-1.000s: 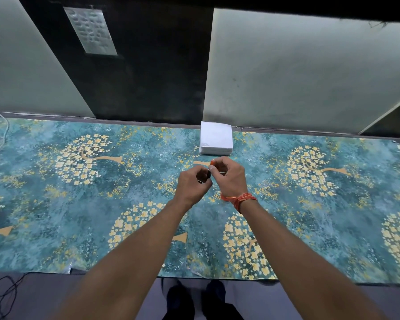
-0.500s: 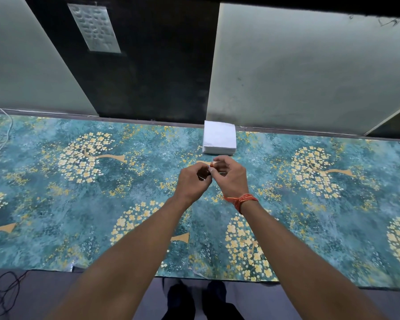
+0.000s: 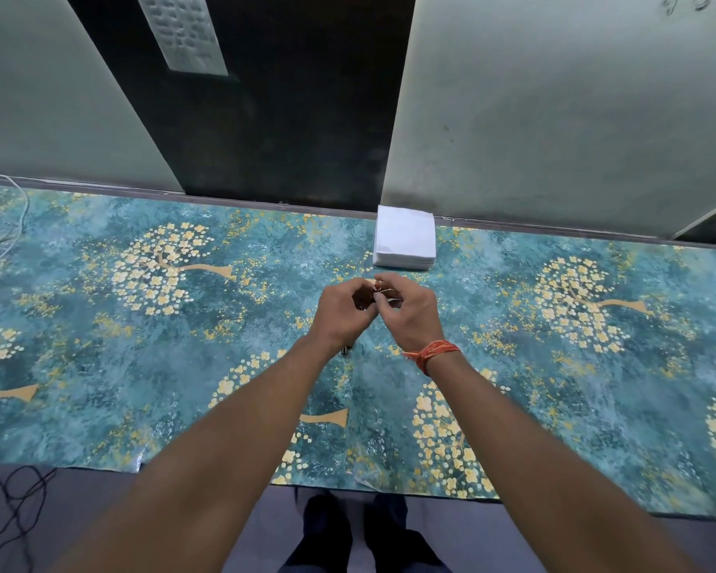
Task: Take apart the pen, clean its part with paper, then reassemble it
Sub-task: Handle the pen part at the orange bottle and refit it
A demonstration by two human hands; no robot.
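My left hand (image 3: 342, 310) and my right hand (image 3: 410, 312) meet above the middle of the table, fingertips pinched together on the pen (image 3: 378, 292). Only a short orange and pale bit of the pen shows between the fingers; the rest is hidden in my hands. A small dark pen part (image 3: 346, 350) lies on the cloth just below my left wrist. A stack of white paper napkins (image 3: 404, 237) sits at the table's far edge, just beyond my hands.
The table carries a teal cloth with yellow tree prints (image 3: 162, 262). Grey and black wall panels stand right behind it. A white cable (image 3: 5, 225) lies at the far left, black wires (image 3: 13, 502) hang below the front edge. An orange thread band (image 3: 433, 352) wraps my right wrist.
My hands have stayed together on the pen with small finger movements. The small dark part now shows on the cloth below my left wrist.
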